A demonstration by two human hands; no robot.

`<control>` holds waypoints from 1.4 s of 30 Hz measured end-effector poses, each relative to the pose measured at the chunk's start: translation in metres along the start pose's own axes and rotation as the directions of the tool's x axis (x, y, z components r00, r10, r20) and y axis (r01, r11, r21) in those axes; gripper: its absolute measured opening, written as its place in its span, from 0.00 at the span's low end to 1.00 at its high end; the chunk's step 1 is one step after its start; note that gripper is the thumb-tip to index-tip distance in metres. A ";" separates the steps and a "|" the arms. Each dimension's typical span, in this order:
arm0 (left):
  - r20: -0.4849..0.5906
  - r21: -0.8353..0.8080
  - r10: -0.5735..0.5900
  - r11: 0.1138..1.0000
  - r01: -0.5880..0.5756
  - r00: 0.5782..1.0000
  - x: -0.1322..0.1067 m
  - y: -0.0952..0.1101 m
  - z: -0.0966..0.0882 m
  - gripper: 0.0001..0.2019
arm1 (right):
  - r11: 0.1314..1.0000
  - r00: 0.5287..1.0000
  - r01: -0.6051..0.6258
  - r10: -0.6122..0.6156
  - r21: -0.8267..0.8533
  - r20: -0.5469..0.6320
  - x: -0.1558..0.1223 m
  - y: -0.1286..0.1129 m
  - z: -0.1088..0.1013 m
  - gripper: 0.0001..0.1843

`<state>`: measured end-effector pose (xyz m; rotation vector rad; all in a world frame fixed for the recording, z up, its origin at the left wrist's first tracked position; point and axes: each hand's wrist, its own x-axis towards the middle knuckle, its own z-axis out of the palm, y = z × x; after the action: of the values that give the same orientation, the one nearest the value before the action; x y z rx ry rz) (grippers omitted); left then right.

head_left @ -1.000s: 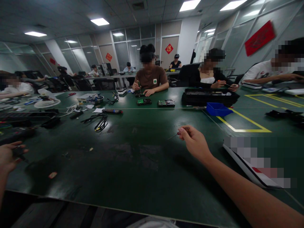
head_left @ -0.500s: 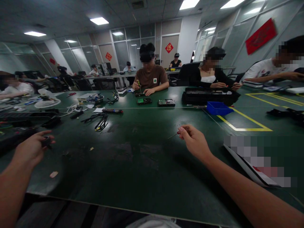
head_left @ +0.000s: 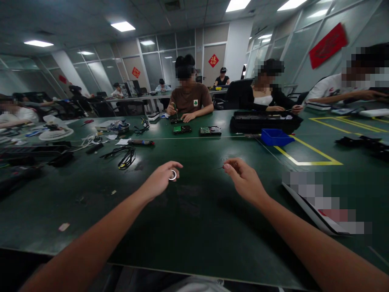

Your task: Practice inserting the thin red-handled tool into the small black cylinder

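Observation:
My left hand (head_left: pixel 160 179) is out over the middle of the green table (head_left: pixel 188 227), fingers closed round a small round object with a shiny silver ring (head_left: pixel 173 175). My right hand (head_left: pixel 243 178) is a little to its right, pinched on a thin screwdriver (head_left: pixel 221 167) whose shaft points left toward the other hand. The two hands are apart, a short gap between them.
Black cables (head_left: pixel 125 156), a pen-like tool (head_left: pixel 140 142) and circuit boards (head_left: pixel 209 131) lie farther out. A blue bin (head_left: pixel 275 137) and a long black case (head_left: pixel 264 121) sit right of centre. A flat device (head_left: pixel 316 207) lies by my right arm. People sit across and at both sides.
My left hand has swung from the table's left edge to the centre, carrying the small round object. My right hand with the screwdriver has barely moved.

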<state>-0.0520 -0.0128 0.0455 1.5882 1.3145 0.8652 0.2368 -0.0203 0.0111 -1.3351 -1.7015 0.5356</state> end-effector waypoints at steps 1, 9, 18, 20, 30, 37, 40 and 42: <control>0.033 0.020 0.015 1.000 -0.016 0.999 0.002 0.005 0.013 0.18 | 1.000 1.000 0.011 -0.011 0.009 -0.003 0.000 0.000 0.000 0.19; 0.127 0.300 0.099 0.945 -0.134 0.987 0.006 0.017 0.081 0.29 | 0.996 0.999 0.027 -0.028 -0.089 -0.014 -0.002 -0.011 -0.005 0.19; 0.093 0.323 0.367 0.868 -0.377 0.926 0.023 -0.016 0.083 0.16 | 0.978 0.994 0.063 -0.044 0.201 -0.097 -0.005 -0.011 -0.002 0.15; 0.073 0.321 0.351 0.878 -0.356 0.933 0.024 -0.020 0.081 0.18 | 0.972 0.993 0.078 -0.055 0.223 -0.105 -0.006 -0.010 -0.002 0.14; 0.082 0.293 0.298 0.905 -0.309 0.951 0.022 -0.022 0.080 0.19 | 0.977 0.998 0.051 -0.045 0.206 -0.033 -0.007 -0.010 0.000 0.14; 0.059 0.291 0.317 0.902 -0.320 0.947 0.021 -0.022 0.080 0.20 | 0.987 0.998 0.036 -0.028 0.159 -0.050 -0.007 -0.015 -0.003 0.16; 0.076 0.321 0.301 0.895 -0.309 0.951 0.020 -0.019 0.080 0.20 | 0.995 0.999 0.020 -0.016 0.095 -0.043 -0.006 -0.018 -0.005 0.17; 0.089 0.334 0.298 0.890 -0.311 0.950 0.019 -0.016 0.080 0.20 | 0.999 0.999 0.022 -0.020 0.045 -0.046 -0.006 -0.018 -0.006 0.17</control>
<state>0.0179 -0.0089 0.0002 2.1205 1.2587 0.8172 0.2320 -0.0331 0.0261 -1.2865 -1.6555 0.5252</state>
